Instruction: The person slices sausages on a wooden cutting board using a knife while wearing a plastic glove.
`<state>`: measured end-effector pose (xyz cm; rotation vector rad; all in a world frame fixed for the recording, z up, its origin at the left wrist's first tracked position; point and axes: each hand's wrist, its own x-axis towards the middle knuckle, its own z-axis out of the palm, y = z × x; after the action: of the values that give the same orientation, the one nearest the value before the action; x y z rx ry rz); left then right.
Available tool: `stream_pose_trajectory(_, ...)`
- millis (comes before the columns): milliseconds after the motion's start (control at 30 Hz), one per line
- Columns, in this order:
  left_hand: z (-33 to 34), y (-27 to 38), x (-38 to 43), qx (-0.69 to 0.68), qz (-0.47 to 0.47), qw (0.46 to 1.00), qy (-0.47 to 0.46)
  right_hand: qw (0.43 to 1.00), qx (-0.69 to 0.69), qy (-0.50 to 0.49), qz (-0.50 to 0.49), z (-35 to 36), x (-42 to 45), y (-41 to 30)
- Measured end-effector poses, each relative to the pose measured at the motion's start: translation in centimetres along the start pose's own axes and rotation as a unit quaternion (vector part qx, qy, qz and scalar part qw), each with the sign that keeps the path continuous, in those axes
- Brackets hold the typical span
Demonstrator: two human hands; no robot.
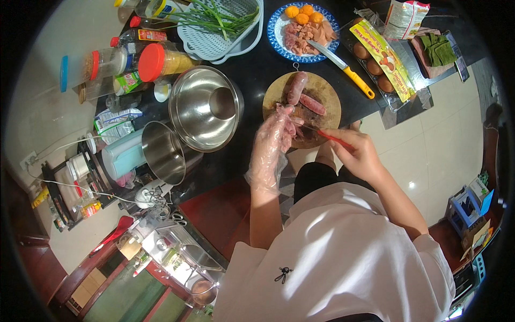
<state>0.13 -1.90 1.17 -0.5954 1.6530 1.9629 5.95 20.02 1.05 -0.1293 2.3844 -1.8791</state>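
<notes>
A round wooden chopping board [277, 86] lies on the black counter in front of me. Two pink sausage lengths, one plump [297, 86] and one slimmer [313, 104], rest on its far half. My left hand [270, 135], in a clear plastic glove, grips a piece of sausage [290, 128] over the board's near left part. In my bare right hand [356, 151] is a small knife with a red handle [336, 139]. Its thin blade points left and meets the meat by my left fingers; the tip is hidden there.
Beyond the board stands a blue-rimmed plate [273, 46] of diced meat and orange yolks, with a yellow-handled knife [358, 81] resting on it. Eggs in a plastic carton [402, 105] sit right. Steel bowls [237, 116], a steel pot [193, 161] and a colander of scallions [197, 42] stand left.
</notes>
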Motion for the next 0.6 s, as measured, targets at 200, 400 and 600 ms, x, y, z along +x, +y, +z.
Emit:
stream_pose_trajectory(200,0.0,0.5,0.0,-0.047,-0.041,0.998,-0.002,0.993,0.042,0.012,0.108,-1.0,0.1,0.2)
stream_pose_trajectory(400,0.4,0.5,-0.4,0.041,-0.002,0.999,0.002,0.998,-0.021,0.011,0.052,-0.9,0.5,-0.2)
stream_pose_trajectory(600,1.3,0.9,-0.9,0.091,0.001,0.996,0.023,0.997,-0.052,-0.003,0.055,-0.9,0.5,-0.8)
